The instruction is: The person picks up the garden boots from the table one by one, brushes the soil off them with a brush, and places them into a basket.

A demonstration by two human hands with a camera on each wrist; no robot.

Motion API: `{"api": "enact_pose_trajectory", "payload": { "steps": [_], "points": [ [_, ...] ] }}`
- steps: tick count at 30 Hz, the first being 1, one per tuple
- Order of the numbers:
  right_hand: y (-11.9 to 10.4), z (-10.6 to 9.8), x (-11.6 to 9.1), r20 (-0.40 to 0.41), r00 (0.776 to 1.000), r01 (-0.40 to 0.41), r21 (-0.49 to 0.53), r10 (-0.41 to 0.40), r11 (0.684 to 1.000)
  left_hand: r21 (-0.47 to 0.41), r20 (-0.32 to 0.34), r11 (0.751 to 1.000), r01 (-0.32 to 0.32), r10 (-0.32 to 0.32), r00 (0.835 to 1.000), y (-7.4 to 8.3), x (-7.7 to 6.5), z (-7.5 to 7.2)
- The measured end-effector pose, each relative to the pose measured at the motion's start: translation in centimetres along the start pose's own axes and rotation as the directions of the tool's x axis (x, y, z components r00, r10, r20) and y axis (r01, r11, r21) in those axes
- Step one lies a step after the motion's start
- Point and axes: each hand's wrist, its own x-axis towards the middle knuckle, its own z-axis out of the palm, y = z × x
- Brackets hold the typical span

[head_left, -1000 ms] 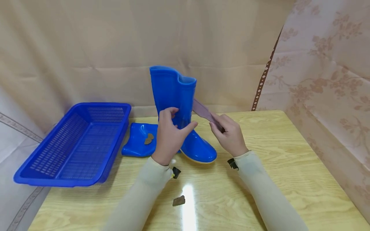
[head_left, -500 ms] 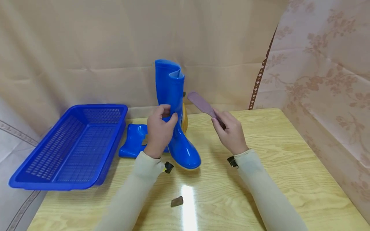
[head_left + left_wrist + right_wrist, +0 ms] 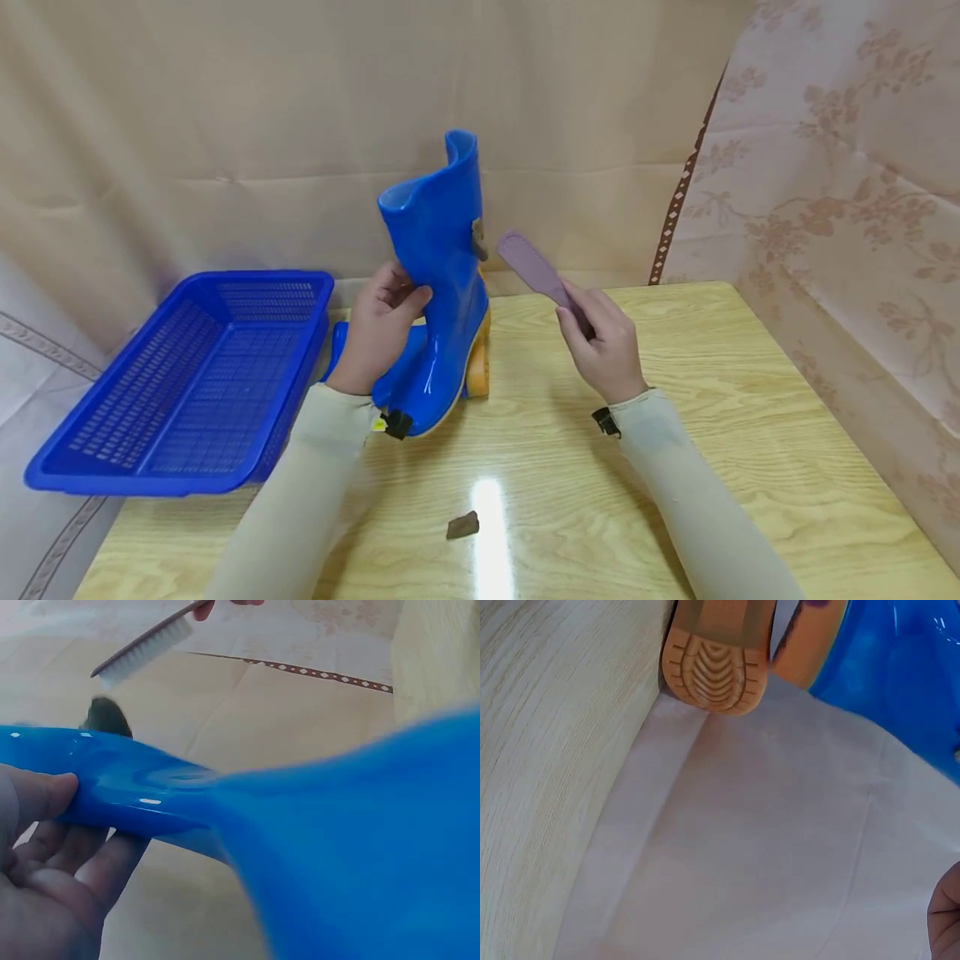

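A blue rain boot (image 3: pixel 438 237) stands tilted at mid-table, its toe towards the front left. My left hand (image 3: pixel 375 329) grips its shaft from the left; in the left wrist view the thumb lies on the near side and the fingers curl underneath. A brown clump (image 3: pixel 478 240) clings to the shaft's right side. My right hand (image 3: pixel 603 346) holds a brush (image 3: pixel 534 267) by its purple handle, its head apart from the boot. White bristles (image 3: pixel 154 652) show in the left wrist view. Behind lies a second blue boot (image 3: pixel 337 346), its tan sole (image 3: pixel 714 671) facing right.
A blue perforated basket (image 3: pixel 142 482) stands at the left of the wooden table (image 3: pixel 675 358). Another brown clump (image 3: pixel 462 525) lies near the front. A beige curtain (image 3: pixel 300 125) hangs along the back edge, with a patterned cloth (image 3: pixel 847 208) at the right.
My left hand has turned the boot so its toe swings from front right to front left, and the clump on its shaft has come into view. The brush has come away from the boot.
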Motion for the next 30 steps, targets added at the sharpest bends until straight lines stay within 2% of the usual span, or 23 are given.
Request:
{"api": "enact_pose_trajectory", "payload": {
  "steps": [5,10,16,19,21,24,26,30],
  "points": [
    [-0.1,-0.1,0.0,0.055,0.998,0.040,0.003,-0.040,0.999,-0.040,0.071,0.998,-0.052,0.055,0.996,0.1,0.3,-0.4],
    [-0.3,-0.1,0.0,0.107,0.993,0.055,-0.004,-0.055,0.998,-0.105,0.159,0.989,-0.103,0.119,0.980,-0.1,0.5,0.0],
    [0.2,0.2,-0.4,0.156,0.988,0.003,-0.054,0.005,0.999,-0.107,0.157,0.990,-0.094,0.111,0.981,-1.7,0.1,0.6],
    [0.4,0.2,-0.5,0.163,0.986,-0.017,-0.073,0.028,0.997,-0.036,0.154,0.996,-0.087,0.092,0.984,-1.6,-0.5,1.3],
    [0.4,0.3,-0.6,0.159,0.987,-0.011,-0.078,0.024,0.997,0.067,0.152,0.997,-0.049,0.038,0.988,-1.1,-1.2,1.9],
    [0.2,0.5,-0.6,0.159,0.987,0.007,-0.073,0.005,0.997,0.205,0.144,0.978,0.027,-0.057,0.988,-0.3,-2.1,2.8],
    [0.0,0.6,-0.5,0.159,0.987,0.020,-0.070,-0.008,0.997,0.266,0.142,0.962,0.065,-0.106,0.984,0.1,-2.4,3.0],
    [-0.1,0.7,-0.4,0.159,0.987,0.030,-0.071,-0.018,0.997,0.323,0.149,0.944,0.074,-0.128,0.981,0.5,-2.5,2.6]
  ]
}}
